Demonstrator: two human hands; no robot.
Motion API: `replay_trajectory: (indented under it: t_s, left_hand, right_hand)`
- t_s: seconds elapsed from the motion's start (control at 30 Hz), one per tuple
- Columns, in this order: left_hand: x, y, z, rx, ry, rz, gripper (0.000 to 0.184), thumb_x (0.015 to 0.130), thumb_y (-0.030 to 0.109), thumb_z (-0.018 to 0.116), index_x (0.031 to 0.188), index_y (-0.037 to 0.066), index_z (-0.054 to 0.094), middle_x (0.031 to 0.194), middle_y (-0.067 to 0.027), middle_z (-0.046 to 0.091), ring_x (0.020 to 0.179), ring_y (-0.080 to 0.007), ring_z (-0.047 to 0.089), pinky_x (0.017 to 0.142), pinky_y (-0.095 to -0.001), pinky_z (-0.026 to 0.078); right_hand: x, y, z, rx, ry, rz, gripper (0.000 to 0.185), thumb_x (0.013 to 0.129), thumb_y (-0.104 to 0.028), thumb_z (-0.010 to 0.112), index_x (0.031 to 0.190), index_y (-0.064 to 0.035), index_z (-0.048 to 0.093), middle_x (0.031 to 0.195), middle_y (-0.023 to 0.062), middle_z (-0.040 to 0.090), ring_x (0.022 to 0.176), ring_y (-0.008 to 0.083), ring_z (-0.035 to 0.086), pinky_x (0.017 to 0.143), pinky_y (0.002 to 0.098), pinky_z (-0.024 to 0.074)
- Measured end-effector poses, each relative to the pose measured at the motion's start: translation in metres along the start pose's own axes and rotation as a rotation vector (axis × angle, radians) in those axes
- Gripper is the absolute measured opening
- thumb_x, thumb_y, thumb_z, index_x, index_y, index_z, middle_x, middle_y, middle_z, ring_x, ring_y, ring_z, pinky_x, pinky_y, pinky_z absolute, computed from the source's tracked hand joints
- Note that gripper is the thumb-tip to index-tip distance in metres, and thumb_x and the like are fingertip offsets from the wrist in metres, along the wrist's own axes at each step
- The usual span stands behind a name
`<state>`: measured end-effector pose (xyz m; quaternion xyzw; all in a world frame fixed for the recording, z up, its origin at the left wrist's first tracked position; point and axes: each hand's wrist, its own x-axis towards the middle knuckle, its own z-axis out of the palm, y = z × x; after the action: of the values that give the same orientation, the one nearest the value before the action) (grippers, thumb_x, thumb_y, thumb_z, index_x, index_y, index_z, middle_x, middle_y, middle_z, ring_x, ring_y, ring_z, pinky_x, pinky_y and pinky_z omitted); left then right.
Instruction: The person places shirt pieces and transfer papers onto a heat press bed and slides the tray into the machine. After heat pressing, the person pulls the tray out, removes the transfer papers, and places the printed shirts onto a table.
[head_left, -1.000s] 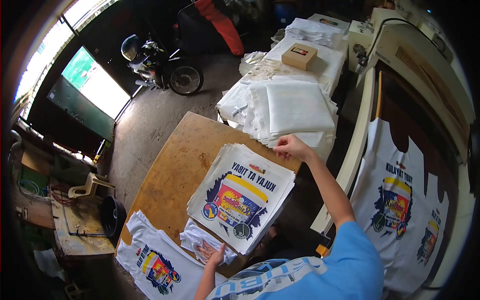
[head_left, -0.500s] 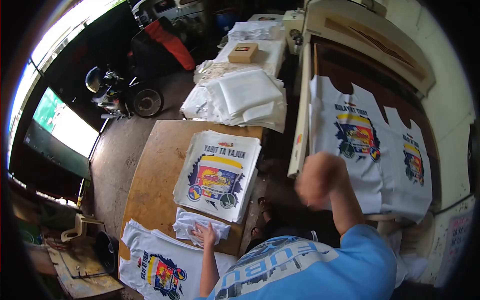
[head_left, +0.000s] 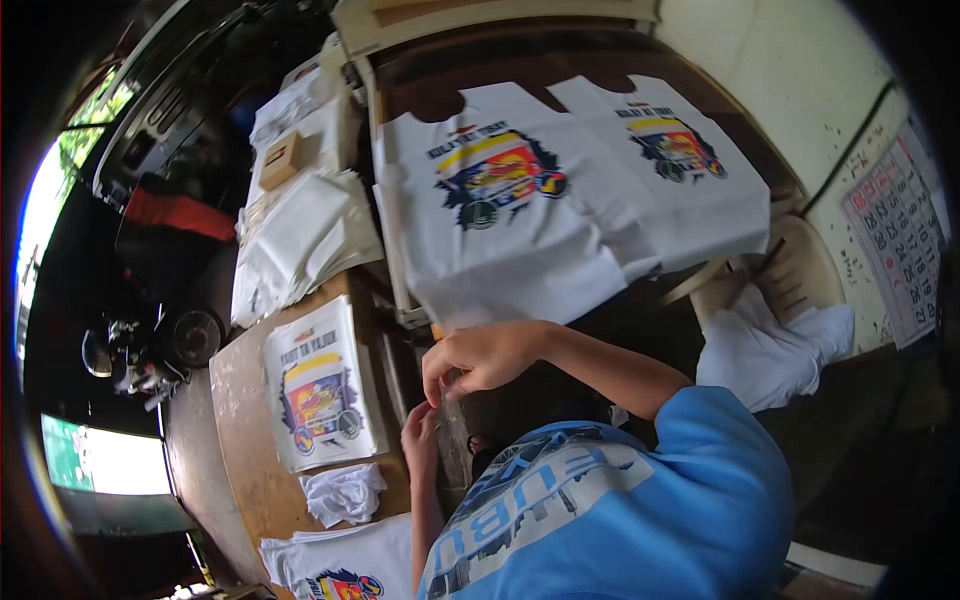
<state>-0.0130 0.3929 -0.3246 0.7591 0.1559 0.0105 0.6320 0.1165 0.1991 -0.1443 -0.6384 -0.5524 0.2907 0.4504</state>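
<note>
My right hand (head_left: 485, 358) hangs in front of my body, fingers curled down in a pinch; whatever may be between them is too small to make out. Just below it is my left hand (head_left: 420, 437), its fingers bent together and its fingertips meeting those of the right. Beyond them, two white printed shirt panels (head_left: 590, 245) lie side by side on the brown bed of a press-like machine (head_left: 400, 97). On the wooden table (head_left: 238, 420) to the left are a stack of printed sheets (head_left: 365, 400), a crumpled white cloth (head_left: 343, 494) and printed white shirts (head_left: 375, 545).
Behind the wooden table, a pile of white sheets (head_left: 315, 235) and a cardboard box (head_left: 281, 160) rest on another table. A plastic chair (head_left: 815, 265) with white cloth (head_left: 770, 350) stands at right, near a wall calendar (head_left: 893, 235). A motorcycle (head_left: 150, 355) is parked at far left.
My view has swung right towards the machine. The left hand has left the crumpled cloth and come up to the right hand, which has moved in towards my body.
</note>
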Motion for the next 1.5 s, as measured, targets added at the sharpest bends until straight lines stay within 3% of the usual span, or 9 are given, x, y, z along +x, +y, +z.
replay_trajectory:
  t_s: [0.17, 0.23, 0.37, 0.63, 0.83, 1.03, 1.2, 1.27, 1.5]
  left_hand:
    - [0.006, 0.057, 0.176, -0.106, -0.3, 0.125, 0.021, 0.089, 0.019, 0.05, 0.094, 0.0, 0.058, 0.081, -0.0036, 0.06, 0.077, -0.0078, 0.054, 0.065, -0.0227, 0.041]
    - [0.012, 0.066, 0.244, -0.1, -0.649, -0.048, 0.043, 0.09, 0.026, 0.048, 0.127, 0.005, 0.04, 0.118, -0.0066, 0.05, 0.093, -0.0132, 0.054, 0.076, -0.0245, 0.043]
    - [0.007, 0.088, 0.361, -0.266, -0.587, -0.237, 0.044, 0.087, 0.026, 0.052, 0.125, 0.006, 0.043, 0.118, -0.0089, 0.051, 0.097, -0.0165, 0.055, 0.077, -0.0282, 0.043]
    - [0.028, 0.082, 0.451, -0.25, -0.546, -0.41, 0.048, 0.082, 0.035, 0.059, 0.122, 0.011, 0.046, 0.12, -0.0033, 0.047, 0.109, -0.0171, 0.043, 0.086, -0.0353, 0.036]
    - [0.011, 0.108, 0.455, -0.33, -0.492, -0.337, 0.028, 0.087, 0.027, 0.056, 0.104, 0.006, 0.059, 0.09, 0.0003, 0.059, 0.077, -0.0093, 0.054, 0.069, -0.0268, 0.046]
    - [-0.007, 0.173, 0.388, -0.235, -0.52, -0.165, 0.03, 0.087, 0.031, 0.055, 0.1, 0.004, 0.058, 0.087, -0.0003, 0.059, 0.077, -0.0095, 0.057, 0.065, -0.0286, 0.053]
    - [0.075, 0.17, 0.33, -0.04, -0.429, -0.062, 0.026, 0.08, 0.025, 0.062, 0.094, 0.003, 0.06, 0.085, -0.0049, 0.06, 0.072, -0.0161, 0.058, 0.062, -0.0326, 0.05]
    - [0.168, 0.195, 0.308, -0.411, -0.387, -0.111, 0.019, 0.079, 0.019, 0.059, 0.084, 0.001, 0.06, 0.083, -0.0089, 0.06, 0.072, -0.0169, 0.058, 0.064, -0.0315, 0.048]
    - [0.187, 0.381, 0.147, -0.602, -0.044, 0.811, 0.02, 0.085, 0.015, 0.054, 0.103, 0.004, 0.052, 0.099, -0.0081, 0.057, 0.101, -0.0186, 0.053, 0.088, -0.0354, 0.046]
  right_hand:
    - [-0.161, -0.003, -0.049, 0.546, 0.041, 0.132, 0.015, 0.084, -0.009, 0.054, 0.097, -0.0017, 0.059, 0.089, 0.0044, 0.063, 0.078, 0.0104, 0.057, 0.065, 0.0227, 0.0461]
    - [-0.244, 0.013, -0.07, 0.431, 0.352, 0.265, 0.017, 0.086, -0.013, 0.052, 0.096, -0.0025, 0.06, 0.087, 0.0041, 0.063, 0.077, 0.0096, 0.057, 0.064, 0.0229, 0.0467]
    - [-0.422, 0.054, -0.089, 0.605, 0.62, 0.67, 0.029, 0.09, -0.027, 0.045, 0.09, -0.0021, 0.061, 0.086, 0.0071, 0.063, 0.077, 0.0119, 0.058, 0.059, 0.0241, 0.0477]
    - [-0.631, 0.2, -0.069, 1.094, 1.539, 0.725, 0.057, 0.087, -0.055, 0.037, 0.101, -0.0032, 0.055, 0.099, 0.0112, 0.058, 0.086, 0.0245, 0.055, 0.073, 0.0372, 0.046]
    - [-0.665, 0.234, -0.106, 1.358, 2.129, -0.229, 0.064, 0.081, -0.063, 0.038, 0.103, -0.0046, 0.053, 0.094, 0.0112, 0.056, 0.084, 0.0273, 0.051, 0.07, 0.0395, 0.0446]
    - [-0.734, 0.205, -0.104, 0.964, 2.035, -0.048, 0.031, 0.083, -0.021, 0.054, 0.108, -0.0031, 0.056, 0.108, 0.0115, 0.058, 0.102, 0.027, 0.054, 0.09, 0.0433, 0.0421]
    - [-0.68, 0.136, -0.194, 0.715, 1.927, 0.223, 0.015, 0.08, -0.025, 0.061, 0.087, -0.0118, 0.059, 0.073, -0.002, 0.061, 0.06, 0.009, 0.058, 0.049, 0.0205, 0.0462]
    - [-0.636, 0.104, -0.28, 0.642, 1.717, 0.131, 0.023, 0.082, -0.022, 0.058, 0.1, -0.0082, 0.057, 0.086, 0.0032, 0.06, 0.072, 0.015, 0.058, 0.059, 0.0276, 0.0491]
    - [-0.458, -0.063, -0.321, 0.174, 1.439, -0.202, 0.02, 0.084, -0.019, 0.053, 0.095, -0.0029, 0.057, 0.095, 0.0104, 0.061, 0.076, 0.0166, 0.058, 0.065, 0.0283, 0.0477]
